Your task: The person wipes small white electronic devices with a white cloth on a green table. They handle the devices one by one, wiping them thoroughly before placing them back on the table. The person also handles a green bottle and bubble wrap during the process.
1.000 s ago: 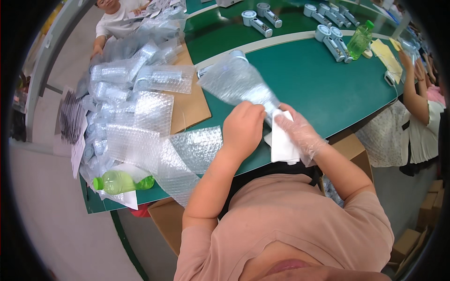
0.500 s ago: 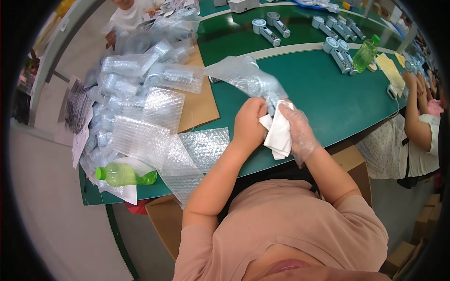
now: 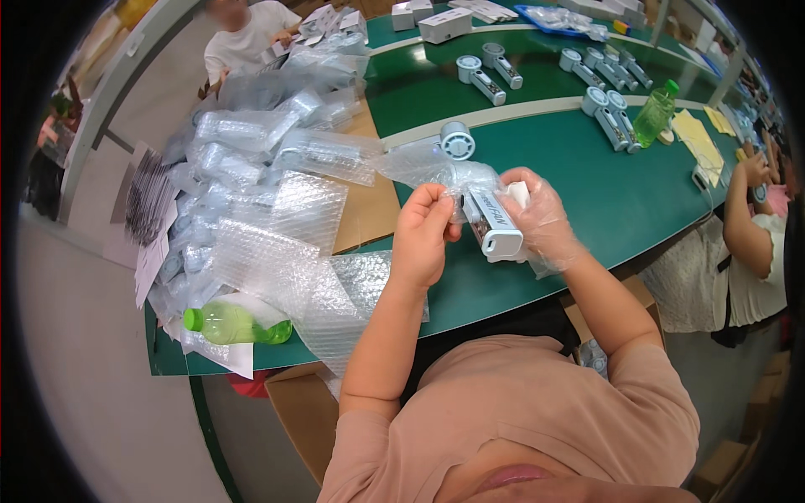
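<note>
A light-blue handheld fan (image 3: 495, 230) is tilted between my hands, its handle end toward me and its head wrapped in a clear plastic bag (image 3: 412, 163). My right hand (image 3: 543, 222), in a thin clear glove, is closed round the handle's right side, with a folded white cloth (image 3: 519, 194) under the fingers. At the handle's left side my bare left hand (image 3: 425, 230) pinches what looks like the bag's edge; its fingertips partly hide it. Just beyond, another handheld fan (image 3: 457, 140) lies on the green tabletop, partly covered by the bag.
Bagged fans (image 3: 239, 159) are heaped at left on cardboard (image 3: 369, 201), with bubble-wrap bags (image 3: 268, 260) nearer me. A green bottle (image 3: 239, 323) lies front left; another bottle (image 3: 656, 115) stands at right beside several fans (image 3: 610, 117). Co-workers sit far left and right.
The bag has been drawn back from the fan's handle, which now shows. My left hand has shifted left, and the white cloth is now mostly tucked behind my right fingers.
</note>
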{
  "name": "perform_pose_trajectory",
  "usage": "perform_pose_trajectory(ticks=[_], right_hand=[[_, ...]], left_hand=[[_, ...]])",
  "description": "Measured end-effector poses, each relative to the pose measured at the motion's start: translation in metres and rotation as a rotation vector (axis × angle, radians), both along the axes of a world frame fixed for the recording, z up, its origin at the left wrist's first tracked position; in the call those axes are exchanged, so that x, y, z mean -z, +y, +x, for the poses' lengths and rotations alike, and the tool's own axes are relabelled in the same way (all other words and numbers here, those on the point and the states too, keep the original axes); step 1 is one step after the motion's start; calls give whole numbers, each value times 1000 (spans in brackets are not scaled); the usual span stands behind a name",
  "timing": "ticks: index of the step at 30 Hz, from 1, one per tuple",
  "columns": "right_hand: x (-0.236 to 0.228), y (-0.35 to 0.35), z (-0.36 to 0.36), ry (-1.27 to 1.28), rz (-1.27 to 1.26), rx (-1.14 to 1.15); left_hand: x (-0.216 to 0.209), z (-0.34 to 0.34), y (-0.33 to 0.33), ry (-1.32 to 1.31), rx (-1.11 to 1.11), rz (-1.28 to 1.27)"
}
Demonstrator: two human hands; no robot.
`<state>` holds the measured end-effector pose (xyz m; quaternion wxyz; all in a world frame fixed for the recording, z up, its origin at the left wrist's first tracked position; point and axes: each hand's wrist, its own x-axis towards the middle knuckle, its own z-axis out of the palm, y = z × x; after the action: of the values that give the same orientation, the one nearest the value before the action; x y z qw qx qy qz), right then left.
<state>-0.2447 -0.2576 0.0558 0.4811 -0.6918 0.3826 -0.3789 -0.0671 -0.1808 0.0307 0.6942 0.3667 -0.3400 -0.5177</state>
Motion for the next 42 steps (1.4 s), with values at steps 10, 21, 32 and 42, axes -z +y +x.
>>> perform_pose_trajectory(ticks=[10,21,32,42], right_hand=[[-82,13,-6,214,-244,-246],[-117,0,-10,107,-62,-288],[-191,-103,215,-65,-365,-546],[-193,-134,427,578,-1470,-72]], left_hand=[[-25,7,19,-56,-100,55],[-37,8,21,43,-79,-140],[40,22,-45,407,-324,120],[46,17,-55,308,-235,207]])
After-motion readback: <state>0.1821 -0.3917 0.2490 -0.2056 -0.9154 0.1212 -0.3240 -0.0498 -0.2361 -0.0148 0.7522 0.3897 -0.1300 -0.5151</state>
